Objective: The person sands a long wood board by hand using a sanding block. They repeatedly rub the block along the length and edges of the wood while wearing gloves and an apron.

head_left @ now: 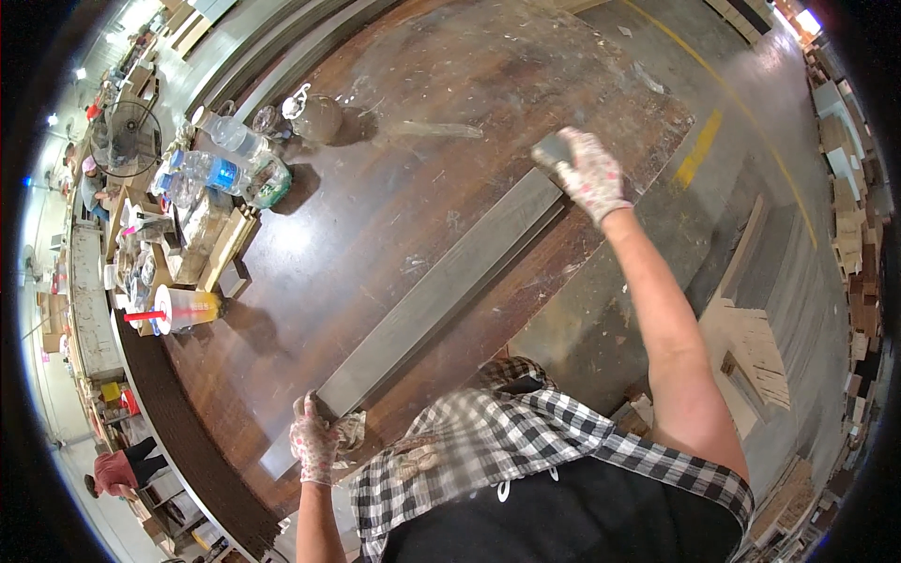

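Observation:
A long grey board (446,286) lies slantwise across the brown tabletop (310,267), its far end up to the right. My left hand (313,443), in a flowered glove, grips the board's near end, with some fingers hidden. Beside that hand is a crumpled pale piece (351,432), perhaps cloth or paper. My right hand (593,176), in a matching glove, is closed around a small grey block (552,150) that looks like a sanding block. It is at the board's far end; whether the block touches the board I cannot tell.
Plastic bottles (225,174), a round jug (314,117) and a drink cup with a red straw (183,310) crowd the table's left side. Long strips (300,47) lie beyond the far edge. Wood offcuts (746,347) lie on the right floor. Other people (117,472) are far left.

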`<state>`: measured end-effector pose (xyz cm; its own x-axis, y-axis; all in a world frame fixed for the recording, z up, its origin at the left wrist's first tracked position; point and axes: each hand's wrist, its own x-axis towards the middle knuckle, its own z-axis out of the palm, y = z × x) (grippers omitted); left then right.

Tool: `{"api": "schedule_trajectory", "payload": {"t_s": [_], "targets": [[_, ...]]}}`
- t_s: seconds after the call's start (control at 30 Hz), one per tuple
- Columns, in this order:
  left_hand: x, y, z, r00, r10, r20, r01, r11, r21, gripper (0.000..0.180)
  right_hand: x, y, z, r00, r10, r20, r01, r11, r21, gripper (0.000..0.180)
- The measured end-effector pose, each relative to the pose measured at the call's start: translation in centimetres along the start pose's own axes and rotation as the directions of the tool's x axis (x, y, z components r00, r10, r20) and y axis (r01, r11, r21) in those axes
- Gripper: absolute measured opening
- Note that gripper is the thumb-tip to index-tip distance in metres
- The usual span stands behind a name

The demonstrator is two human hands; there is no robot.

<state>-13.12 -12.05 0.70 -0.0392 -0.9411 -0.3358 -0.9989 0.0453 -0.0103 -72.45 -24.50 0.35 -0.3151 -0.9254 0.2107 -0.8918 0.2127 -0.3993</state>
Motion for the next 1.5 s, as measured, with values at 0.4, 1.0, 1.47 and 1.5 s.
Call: {"api": "schedule_trajectory", "payload": {"t_s": [0.4, 1.0, 1.47, 1.5], "targets": [[-0.3, 0.5, 0.0, 0.999, 0.005, -0.043, -0.005, 1.0, -0.001, 0.079, -7.2, 1.0, 3.8, 0.977, 0.049, -0.209, -0.012, 0.985, 0.174, 0.053], [-0.3, -0.2, -0.9, 0.999, 0.036, 0.008, -0.035, 0.995, -0.092, 0.089, -17.0, -16.7, 7.7, 0.971, -0.049, -0.236, 0.106, 0.965, 0.239, 0.052], [-7.6, -23.8, 2.9, 0.911, -0.146, -0.385, 0.015, 0.946, -0.324, 0.05, -28.2, -28.3, 15.0, 0.947, -0.255, -0.195, 0.313, 0.869, 0.383, 0.058], [-7.6, -25.4, 3.3, 0.92, -0.145, -0.364, 0.056, 0.968, -0.245, 0.049, -28.8, -29.5, 15.4, 0.925, -0.34, -0.167, 0.379, 0.853, 0.36, 0.061]]}}
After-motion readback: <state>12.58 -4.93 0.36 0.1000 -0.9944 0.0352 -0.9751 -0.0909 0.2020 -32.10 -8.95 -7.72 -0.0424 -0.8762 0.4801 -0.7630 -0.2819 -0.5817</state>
